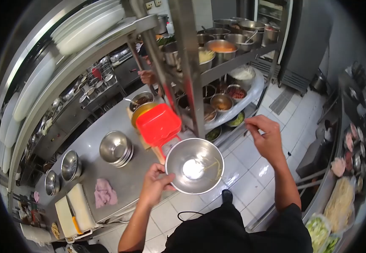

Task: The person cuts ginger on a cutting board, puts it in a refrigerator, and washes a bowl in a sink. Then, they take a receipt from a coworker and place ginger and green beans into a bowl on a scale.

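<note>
My left hand (155,184) grips the rim of a steel bowl (187,181) from its left side, thumb over the edge. A few pale shreds cling to the bowl's inner right wall. Raised to the right of the bowl, my right hand (264,134) has its thumb and fingertips pressed together; whatever may be between them is too small to name. A red plastic scoop or basket (159,123) lies just beyond the bowl, its handle pointing toward me.
On the steel counter (91,147) are stacked bowls (115,148), a pink cloth (105,193) and a cutting board (81,206) with an orange-handled knife (77,225). A shelf post (187,63) stands ahead. Another person's hand (147,77) shows beyond the counter.
</note>
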### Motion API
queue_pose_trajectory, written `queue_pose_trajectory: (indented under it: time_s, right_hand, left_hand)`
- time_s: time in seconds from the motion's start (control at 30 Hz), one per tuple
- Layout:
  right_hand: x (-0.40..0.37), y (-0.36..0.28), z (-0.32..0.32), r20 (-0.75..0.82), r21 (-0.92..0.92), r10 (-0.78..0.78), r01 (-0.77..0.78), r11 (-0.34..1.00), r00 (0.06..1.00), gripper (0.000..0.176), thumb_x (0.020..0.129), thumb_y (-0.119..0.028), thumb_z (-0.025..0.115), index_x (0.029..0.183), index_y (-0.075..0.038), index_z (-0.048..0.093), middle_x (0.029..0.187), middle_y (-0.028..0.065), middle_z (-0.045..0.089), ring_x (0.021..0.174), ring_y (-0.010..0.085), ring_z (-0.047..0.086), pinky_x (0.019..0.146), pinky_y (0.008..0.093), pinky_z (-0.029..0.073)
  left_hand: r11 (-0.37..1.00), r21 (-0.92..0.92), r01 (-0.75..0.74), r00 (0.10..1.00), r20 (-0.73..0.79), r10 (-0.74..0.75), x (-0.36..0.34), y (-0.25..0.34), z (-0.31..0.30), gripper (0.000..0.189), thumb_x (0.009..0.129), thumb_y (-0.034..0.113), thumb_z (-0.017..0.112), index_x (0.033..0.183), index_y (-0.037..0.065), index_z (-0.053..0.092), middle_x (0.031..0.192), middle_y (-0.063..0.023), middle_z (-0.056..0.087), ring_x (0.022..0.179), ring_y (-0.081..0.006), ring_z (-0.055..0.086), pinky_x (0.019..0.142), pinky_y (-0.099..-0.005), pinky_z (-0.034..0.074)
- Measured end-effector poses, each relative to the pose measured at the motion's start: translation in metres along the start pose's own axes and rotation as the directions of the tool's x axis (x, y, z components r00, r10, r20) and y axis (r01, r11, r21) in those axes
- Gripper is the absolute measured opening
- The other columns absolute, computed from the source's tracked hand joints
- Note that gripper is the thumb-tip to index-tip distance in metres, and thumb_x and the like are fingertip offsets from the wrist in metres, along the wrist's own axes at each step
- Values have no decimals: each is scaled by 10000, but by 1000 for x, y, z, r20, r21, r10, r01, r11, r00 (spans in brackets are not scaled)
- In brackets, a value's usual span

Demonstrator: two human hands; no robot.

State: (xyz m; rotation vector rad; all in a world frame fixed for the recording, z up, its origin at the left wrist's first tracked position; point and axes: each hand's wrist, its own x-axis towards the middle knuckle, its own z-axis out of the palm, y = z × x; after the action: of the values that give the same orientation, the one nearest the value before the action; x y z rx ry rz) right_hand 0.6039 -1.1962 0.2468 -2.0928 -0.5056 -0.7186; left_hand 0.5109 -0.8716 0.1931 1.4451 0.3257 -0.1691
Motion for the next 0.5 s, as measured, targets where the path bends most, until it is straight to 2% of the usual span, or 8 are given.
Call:
queue_pose_trajectory:
  time_s: [0.13,0.23,0.27,0.33,0.43,0.5]
  right_hand:
    - [75,49,-56,-45,-81,-147,143,986,988,109,795,30,661,899,10,685,786,135,662,692,266,655,632,327,510]
    - [132,63,-78,-12,-91,-191,189,978,981,97,799,29,658,890,10,686,777,129,663,690,261,656,624,326,507]
    - [140,64,-82,11,-48,-192,192,980,981,96,797,24,659,889,11,685,776,131,662,691,262,656,621,336,506]
    - [163,58,-81,55,31,-225,223,974,973,97,792,15,662,886,12,684,773,134,659,693,263,657,616,354,504]
    - [195,51,-56,187,-15,-444,455,890,876,99,810,-36,639,885,3,689,774,141,651,698,280,651,633,376,509]
    - [227,36,-25,278,42,-530,541,840,801,183,793,-47,661,964,3,702,841,164,679,730,309,649,687,358,505]
  left_hand:
    - [990,-143,-11,1000,-10,9,35,-13,93,224,858,-15,649,954,54,459,992,-107,581,806,-204,660,621,-332,626]
    - [976,-213,-45,999,-29,40,51,-21,140,224,869,-16,639,942,47,436,1023,-122,548,819,-214,663,640,-333,630]
    - [978,-211,-6,1000,-6,5,52,-16,150,226,871,-15,641,938,31,430,1074,-136,513,825,-218,664,655,-331,633]
    - [976,-217,-16,998,-55,4,53,-16,166,229,868,-16,644,933,29,429,1069,-138,511,818,-217,661,653,-330,632]
    - [976,-216,-40,993,-115,15,57,-14,177,233,863,-17,646,923,37,427,1052,-133,515,818,-215,661,648,-330,631]
    - [977,-204,-58,992,-126,33,64,-13,180,235,862,-15,647,922,39,426,1059,-133,510,820,-218,663,646,-329,630]
